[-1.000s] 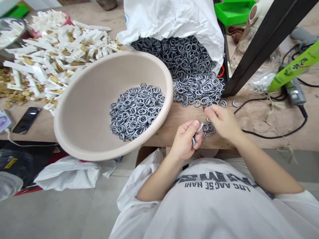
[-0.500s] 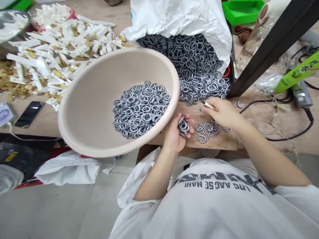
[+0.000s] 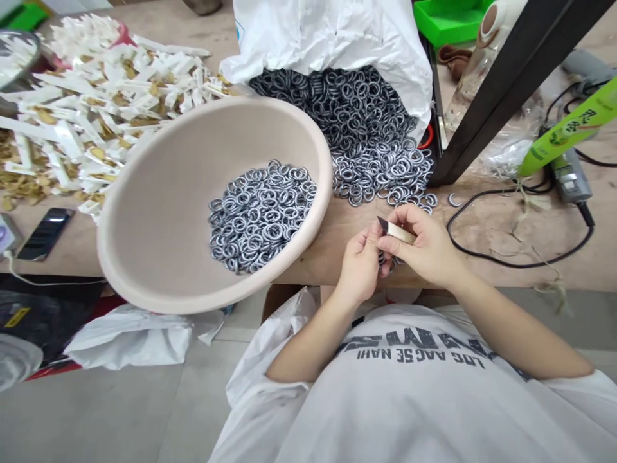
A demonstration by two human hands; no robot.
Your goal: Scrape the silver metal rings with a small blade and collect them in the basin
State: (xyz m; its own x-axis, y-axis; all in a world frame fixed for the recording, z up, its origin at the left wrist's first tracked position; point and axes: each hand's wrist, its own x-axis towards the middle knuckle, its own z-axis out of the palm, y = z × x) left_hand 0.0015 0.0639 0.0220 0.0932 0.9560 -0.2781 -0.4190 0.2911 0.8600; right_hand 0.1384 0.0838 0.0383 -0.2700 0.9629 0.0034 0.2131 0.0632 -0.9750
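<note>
My right hand (image 3: 428, 249) is closed on a small tool with a pale handle and a dark pointed tip (image 3: 400, 233); the tip points left. My left hand (image 3: 359, 269) meets it at the fingertips, its fingers curled in. Between the hands, a few metal rings (image 3: 382, 258) peek out, mostly hidden by the fingers. Left of the hands stands a large beige basin (image 3: 154, 212), with a heap of grey metal rings (image 3: 263, 215) inside. Beyond the hands, more rings (image 3: 383, 173) spill from a white bag (image 3: 332, 38) onto the table.
White strips with brown pieces (image 3: 110, 109) cover the table's left side, with a phone (image 3: 47, 234) in front. A black post (image 3: 501, 90) rises at the right, near a green packet (image 3: 571, 132) and a looped black cable (image 3: 520, 265). A green tray (image 3: 448, 22) lies behind.
My hands have come together, the left moving right and its open palm of rings closing. The right hand has drawn nearer with the tool. Loose rings on the table are now covered by the hands.
</note>
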